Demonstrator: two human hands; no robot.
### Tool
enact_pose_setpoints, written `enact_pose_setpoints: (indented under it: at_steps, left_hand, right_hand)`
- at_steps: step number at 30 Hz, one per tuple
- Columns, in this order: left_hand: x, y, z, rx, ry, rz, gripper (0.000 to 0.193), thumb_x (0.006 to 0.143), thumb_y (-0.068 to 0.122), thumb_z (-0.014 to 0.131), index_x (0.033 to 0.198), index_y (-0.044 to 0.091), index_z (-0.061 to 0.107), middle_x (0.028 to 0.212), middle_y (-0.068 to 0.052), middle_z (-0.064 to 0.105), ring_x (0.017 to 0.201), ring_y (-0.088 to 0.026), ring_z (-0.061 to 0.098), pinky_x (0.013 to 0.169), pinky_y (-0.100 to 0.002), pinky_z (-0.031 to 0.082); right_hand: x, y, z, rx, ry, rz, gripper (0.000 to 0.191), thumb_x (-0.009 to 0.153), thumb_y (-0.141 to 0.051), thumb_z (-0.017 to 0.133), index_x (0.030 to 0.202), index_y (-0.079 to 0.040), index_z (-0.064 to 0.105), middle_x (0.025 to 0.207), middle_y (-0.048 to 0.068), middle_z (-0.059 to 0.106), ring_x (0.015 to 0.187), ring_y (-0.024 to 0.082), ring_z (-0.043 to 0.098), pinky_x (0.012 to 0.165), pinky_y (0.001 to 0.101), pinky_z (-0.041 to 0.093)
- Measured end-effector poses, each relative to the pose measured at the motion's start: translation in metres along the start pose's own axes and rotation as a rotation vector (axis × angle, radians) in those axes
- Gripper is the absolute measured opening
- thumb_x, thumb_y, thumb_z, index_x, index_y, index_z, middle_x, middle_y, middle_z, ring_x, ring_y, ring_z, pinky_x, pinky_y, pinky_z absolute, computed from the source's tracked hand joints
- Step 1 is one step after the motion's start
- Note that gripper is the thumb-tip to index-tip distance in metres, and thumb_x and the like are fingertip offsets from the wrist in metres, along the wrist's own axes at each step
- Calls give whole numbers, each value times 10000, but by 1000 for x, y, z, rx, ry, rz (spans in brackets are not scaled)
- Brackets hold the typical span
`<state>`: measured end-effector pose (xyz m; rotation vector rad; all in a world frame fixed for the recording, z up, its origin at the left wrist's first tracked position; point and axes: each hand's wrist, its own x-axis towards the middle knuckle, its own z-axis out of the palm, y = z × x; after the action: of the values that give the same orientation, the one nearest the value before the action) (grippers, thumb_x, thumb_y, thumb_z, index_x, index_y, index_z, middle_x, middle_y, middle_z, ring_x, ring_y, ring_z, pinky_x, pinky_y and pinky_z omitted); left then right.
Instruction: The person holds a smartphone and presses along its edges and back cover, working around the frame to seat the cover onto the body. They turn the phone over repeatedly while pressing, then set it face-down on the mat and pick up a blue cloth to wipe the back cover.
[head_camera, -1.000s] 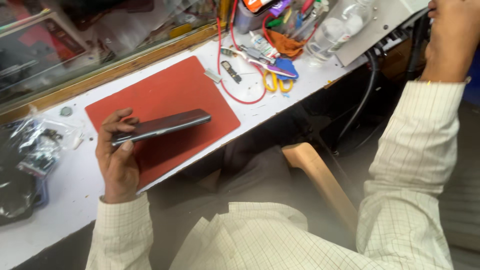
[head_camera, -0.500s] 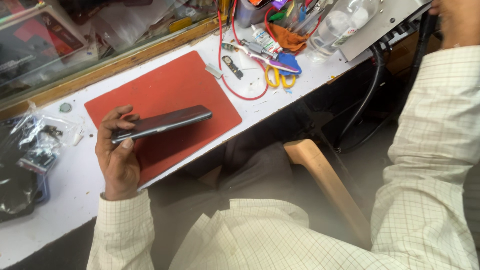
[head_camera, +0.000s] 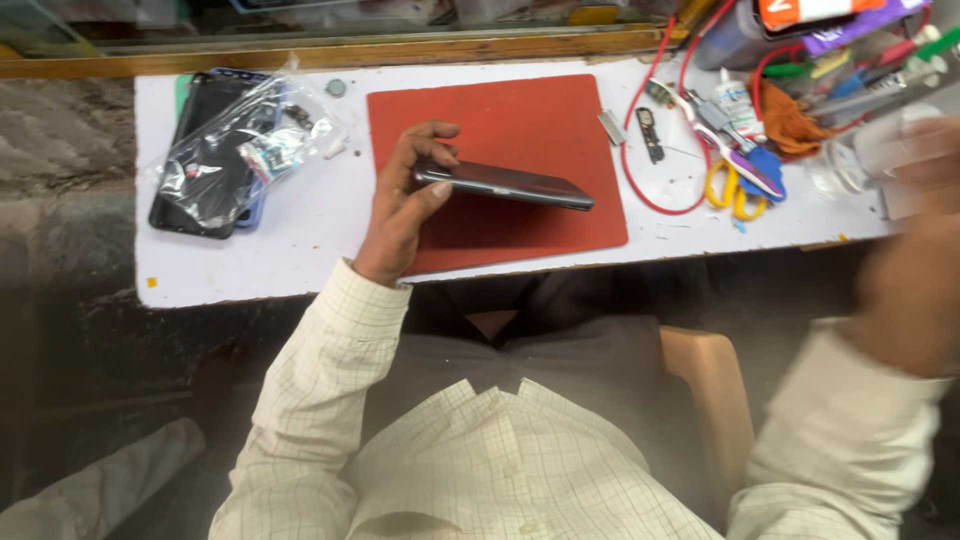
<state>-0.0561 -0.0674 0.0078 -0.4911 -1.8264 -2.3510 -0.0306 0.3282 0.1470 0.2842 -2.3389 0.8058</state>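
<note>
My left hand (head_camera: 402, 205) grips a dark smartphone (head_camera: 505, 185) by its left end and holds it edge-on over a red work mat (head_camera: 500, 115) on the white bench (head_camera: 300, 240). My right hand (head_camera: 915, 250) is a blur at the right edge, near a clear plastic piece (head_camera: 860, 160); whether it holds anything is unclear.
A clear bag over a dark phone back (head_camera: 215, 155) lies at the bench's left. Yellow-handled scissors (head_camera: 735, 180), a red wire (head_camera: 640, 160), small parts (head_camera: 648, 132) and a cluttered pile of tools (head_camera: 810, 70) sit at the right. A wooden rail (head_camera: 300, 60) runs behind.
The view has swung, so the bench now lies level. My right arm has dropped from the upper right to the right edge, blurred. The left hand still holds the phone.
</note>
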Motion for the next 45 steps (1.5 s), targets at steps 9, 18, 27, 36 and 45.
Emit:
enact_pose_setpoints:
  at_steps: [9,18,27,36,45]
  left_hand:
    - [1,4,0,-22,-24,11,267,934,192,637,1158,73,551,1456,-95,478,1229,-185,506,1131,-357,418]
    - [2,0,-2,-30,-25,20,254,948,159,640,1168,65,554,1457,-85,471,1215,-160,501,1115,-335,429]
    - [2,-1,-2,6,-22,25,253,937,154,639,1159,69,555,1453,-76,474,1209,-160,507,1104,-334,435]
    - [2,-1,-1,-5,-21,24,237,948,160,629,1158,75,558,1450,-80,475,1193,-154,508,1079,-329,442]
    - [4,-1,1,5,-1,12,211,957,174,616,1134,75,559,1419,-83,499,1156,-156,515,1061,-327,446]
  right_hand:
    - [-7,-122,140,301,-488,-429,199,893,44,755,1083,-4,718,1029,104,662,873,251,671,709,324,533]
    - [4,-118,150,366,-642,-244,113,906,34,758,973,10,669,945,81,630,761,193,672,608,287,534]
    - [11,-113,137,468,-684,-288,169,902,59,736,983,9,598,1006,96,632,833,208,687,728,299,584]
    - [6,-114,153,193,-488,-707,238,860,81,735,1037,-60,659,1030,46,646,943,273,616,872,402,506]
    - [3,-95,150,492,-615,-569,312,895,158,616,1107,-47,516,1043,114,580,975,286,570,894,383,470]
